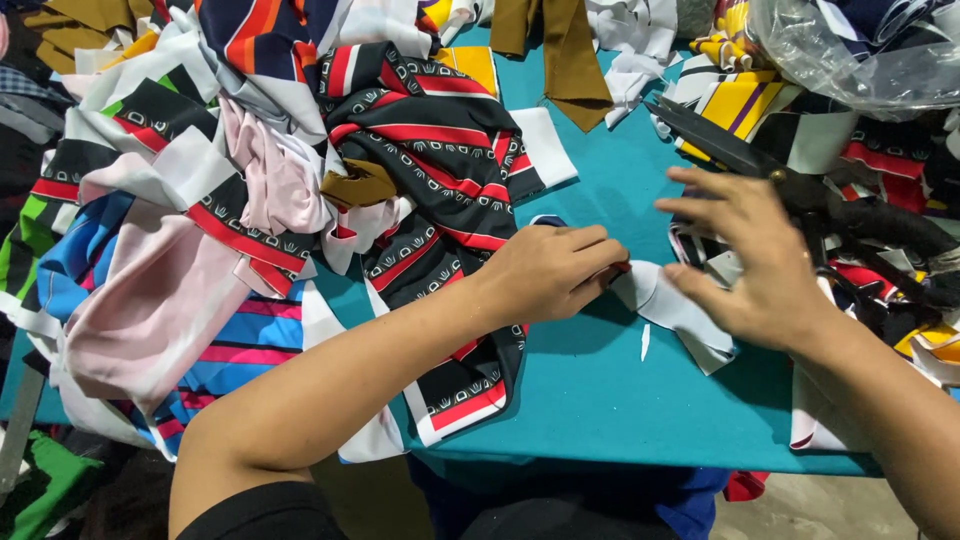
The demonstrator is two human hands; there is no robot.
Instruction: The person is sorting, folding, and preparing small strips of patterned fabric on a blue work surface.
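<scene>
My left hand (548,270) pinches the edge of a white fabric piece (672,312) that lies on the teal table (600,390). A black, red and white patterned cloth (440,160) runs under my left wrist and forearm. My right hand (760,262) hovers with fingers spread over the right end of the same white piece, touching or just above it. Large black scissors (740,155) lie behind my right hand on a pile of scraps.
A heap of mixed fabrics (170,200), pink, blue, striped and black, covers the left side. Yellow striped scraps (735,100) and a clear plastic bag (860,50) sit at the back right. A brown cloth strip (570,55) lies at the back. The table's front edge is close.
</scene>
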